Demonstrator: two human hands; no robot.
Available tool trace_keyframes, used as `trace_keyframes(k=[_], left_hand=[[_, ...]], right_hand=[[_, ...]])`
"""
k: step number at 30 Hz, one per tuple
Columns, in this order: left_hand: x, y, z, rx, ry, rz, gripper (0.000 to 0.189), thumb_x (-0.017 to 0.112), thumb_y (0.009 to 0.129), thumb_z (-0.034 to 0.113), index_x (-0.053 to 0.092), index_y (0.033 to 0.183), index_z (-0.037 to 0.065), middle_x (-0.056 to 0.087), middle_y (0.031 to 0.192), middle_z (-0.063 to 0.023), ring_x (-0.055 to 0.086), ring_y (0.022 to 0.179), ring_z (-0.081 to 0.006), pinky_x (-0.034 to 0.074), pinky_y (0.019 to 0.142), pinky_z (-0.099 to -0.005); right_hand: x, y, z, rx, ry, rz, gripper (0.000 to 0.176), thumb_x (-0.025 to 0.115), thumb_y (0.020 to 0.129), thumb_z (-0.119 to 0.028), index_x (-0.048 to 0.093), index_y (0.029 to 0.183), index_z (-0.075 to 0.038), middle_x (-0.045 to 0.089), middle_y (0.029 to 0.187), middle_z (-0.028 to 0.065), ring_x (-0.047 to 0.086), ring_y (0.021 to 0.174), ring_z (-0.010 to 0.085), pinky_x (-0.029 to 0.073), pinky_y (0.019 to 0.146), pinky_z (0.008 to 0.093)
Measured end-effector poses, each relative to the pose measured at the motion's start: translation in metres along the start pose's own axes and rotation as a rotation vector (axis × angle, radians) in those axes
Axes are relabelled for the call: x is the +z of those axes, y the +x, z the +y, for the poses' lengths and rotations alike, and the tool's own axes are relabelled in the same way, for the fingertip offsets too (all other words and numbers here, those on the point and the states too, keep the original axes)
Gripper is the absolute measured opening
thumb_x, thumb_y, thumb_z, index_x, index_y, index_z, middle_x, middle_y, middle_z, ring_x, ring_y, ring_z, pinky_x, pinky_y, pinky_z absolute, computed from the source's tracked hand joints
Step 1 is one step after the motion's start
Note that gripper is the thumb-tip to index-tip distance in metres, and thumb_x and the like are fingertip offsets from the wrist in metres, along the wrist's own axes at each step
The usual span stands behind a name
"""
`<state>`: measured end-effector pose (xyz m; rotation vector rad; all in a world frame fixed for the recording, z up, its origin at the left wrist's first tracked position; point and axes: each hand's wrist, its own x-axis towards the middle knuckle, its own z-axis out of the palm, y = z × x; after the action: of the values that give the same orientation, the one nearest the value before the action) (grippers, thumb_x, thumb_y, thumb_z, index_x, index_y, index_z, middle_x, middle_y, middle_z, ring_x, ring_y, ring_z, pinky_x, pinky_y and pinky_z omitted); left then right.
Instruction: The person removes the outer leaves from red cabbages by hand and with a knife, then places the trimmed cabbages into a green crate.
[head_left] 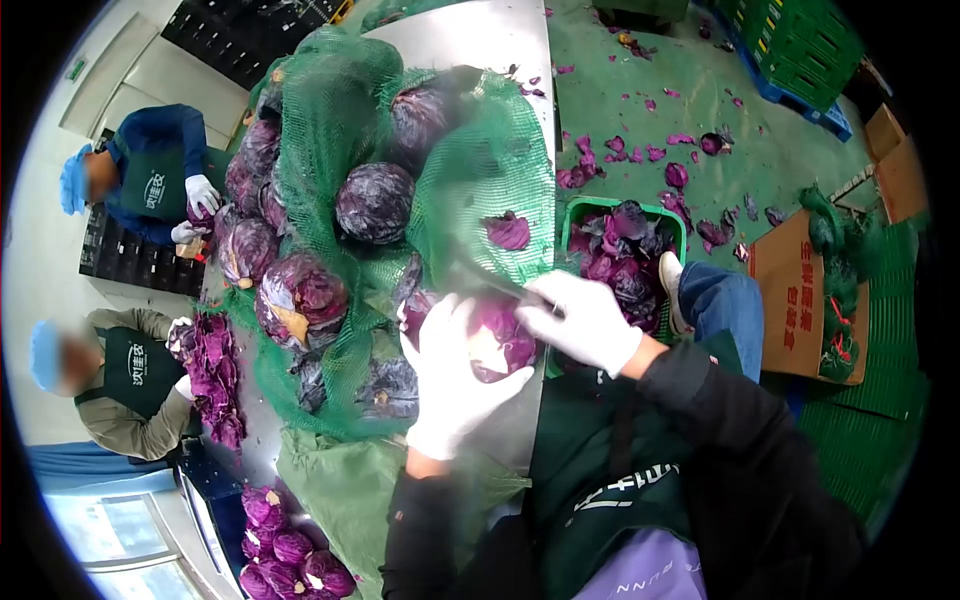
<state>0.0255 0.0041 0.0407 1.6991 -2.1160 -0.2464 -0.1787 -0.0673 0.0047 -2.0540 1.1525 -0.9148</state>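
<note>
In the head view, our left hand (450,372), gloved in white, spreads around a red cabbage (517,340) near the edge of the bench (515,435), its thumb along the lower side; we judge that this steadies the round head. Our right hand (582,322), also gloved, curls at the cabbage's other side around what looks like a knife (490,274), though blur hides its outline. A pale patch shows on the cabbage between the hands. Beyond them, a green net (325,100) lies spread under whole cabbages (375,202), perhaps left there to keep them together and within reach, and a loose leaf (507,231) rests on the mesh. This pile crowds our left hand's far side, so we have little room that way. The bench edge runs just beside the cabbage; past it, a basket (683,240) of leaves stands close, probably so that scraps have a short drop. Our right forearm has more room over the floor (600,90), with a cardboard box (785,300) farther out.
</note>
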Motion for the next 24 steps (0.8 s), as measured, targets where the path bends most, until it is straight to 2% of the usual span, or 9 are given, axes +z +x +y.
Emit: trace_keyframes(k=[4, 7, 9, 11, 14, 16, 17, 20, 24], left_hand=[[0.009, -0.011, 0.015, 0.007, -0.016, 0.133, 0.094, 0.088, 0.062, 0.038, 0.043, 0.136, 0.003, 0.046, 0.136, -0.0202, 0.044, 0.13, -0.0367, 0.029, 0.111, -0.0554], [0.025, -0.023, 0.014, -0.162, -0.141, 0.256, 0.097, 0.091, 0.063, 0.026, 0.037, 0.139, -0.001, 0.041, 0.138, -0.0214, 0.042, 0.131, -0.0366, 0.034, 0.11, -0.0474], [0.028, -0.025, 0.016, -0.371, -0.253, 0.26, 0.107, 0.092, 0.063, 0.029, 0.03, 0.145, -0.001, 0.037, 0.142, -0.023, 0.039, 0.133, -0.0364, 0.033, 0.111, -0.0477], [0.019, -0.024, 0.018, -0.308, -0.182, 0.194, 0.115, 0.092, 0.063, 0.031, 0.023, 0.149, -0.002, 0.034, 0.145, -0.0239, 0.038, 0.133, -0.0374, 0.033, 0.112, -0.0478], [-0.016, -0.018, 0.036, -0.224, -0.043, -0.09, 0.119, 0.091, 0.063, 0.031, 0.02, 0.154, 0.003, 0.035, 0.144, -0.0265, 0.038, 0.132, -0.0415, 0.033, 0.112, -0.0493], [-0.038, -0.013, 0.034, -0.2, -0.031, -0.261, 0.111, 0.09, 0.061, 0.028, 0.031, 0.153, 0.013, 0.04, 0.139, -0.0249, 0.039, 0.13, -0.0423, 0.036, 0.11, -0.0486], [-0.042, -0.012, 0.031, -0.287, -0.013, -0.333, 0.104, 0.089, 0.061, 0.037, 0.04, 0.15, 0.019, 0.043, 0.137, -0.0205, 0.039, 0.131, -0.0398, 0.03, 0.112, -0.0544], [-0.043, -0.006, 0.029, 0.009, 0.4, -0.224, 0.095, 0.083, 0.059, 0.057, 0.051, 0.142, 0.024, 0.046, 0.138, -0.0143, 0.035, 0.137, -0.0322, 0.011, 0.112, -0.0681], [-0.022, -0.011, 0.013, 0.02, 0.159, -0.033, 0.094, 0.09, 0.061, 0.039, 0.049, 0.138, 0.005, 0.055, 0.129, -0.0181, 0.053, 0.122, -0.0357, 0.041, 0.106, -0.0463]], right_hand=[[-0.011, 0.005, 0.065, 0.435, -0.083, -0.187, 0.028, 0.058, 0.09, -0.034, 0.065, 0.097, -0.007, 0.065, 0.077, 0.0192, 0.066, 0.08, 0.0372, 0.051, 0.069, 0.045], [-0.003, -0.013, 0.041, 0.346, 0.094, 0.083, 0.05, 0.066, 0.089, -0.043, 0.06, 0.12, -0.005, 0.064, 0.079, 0.0141, 0.065, 0.072, 0.0304, 0.051, 0.068, 0.0393], [-0.014, -0.017, 0.005, 0.407, 0.23, -0.005, 0.064, 0.073, 0.085, -0.042, 0.053, 0.133, -0.006, 0.059, 0.079, 0.0095, 0.059, 0.063, 0.0239, 0.05, 0.065, 0.0325], [-0.011, -0.026, -0.018, 0.38, 0.365, -0.089, 0.066, 0.074, 0.084, -0.043, 0.052, 0.134, -0.006, 0.06, 0.091, 0.0096, 0.059, 0.068, 0.0224, 0.051, 0.069, 0.0324], [0.005, -0.02, -0.027, 0.191, 0.347, -0.084, 0.06, 0.074, 0.084, -0.04, 0.055, 0.128, -0.005, 0.057, 0.107, 0.0139, 0.063, 0.088, 0.0256, 0.052, 0.08, 0.0354], [0.011, -0.01, -0.013, 0.109, 0.354, -0.093, 0.041, 0.073, 0.086, -0.031, 0.06, 0.115, -0.005, 0.058, 0.101, 0.0114, 0.061, 0.086, 0.0236, 0.051, 0.077, 0.0343], [0.01, -0.006, -0.011, 0.094, 0.396, -0.116, 0.034, 0.074, 0.086, -0.027, 0.062, 0.109, -0.005, 0.057, 0.098, 0.0087, 0.058, 0.082, 0.0189, 0.05, 0.074, 0.032], [0.009, -0.005, -0.007, 0.118, 0.399, -0.152, 0.027, 0.072, 0.088, -0.024, 0.062, 0.104, -0.005, 0.058, 0.093, 0.0083, 0.058, 0.079, 0.0176, 0.05, 0.074, 0.0305], [0.007, 0.0, 0.036, 0.213, 0.22, -0.099, 0.019, 0.068, 0.087, -0.016, 0.06, 0.097, -0.002, 0.059, 0.089, 0.0101, 0.06, 0.078, 0.0204, 0.049, 0.07, 0.0339]])
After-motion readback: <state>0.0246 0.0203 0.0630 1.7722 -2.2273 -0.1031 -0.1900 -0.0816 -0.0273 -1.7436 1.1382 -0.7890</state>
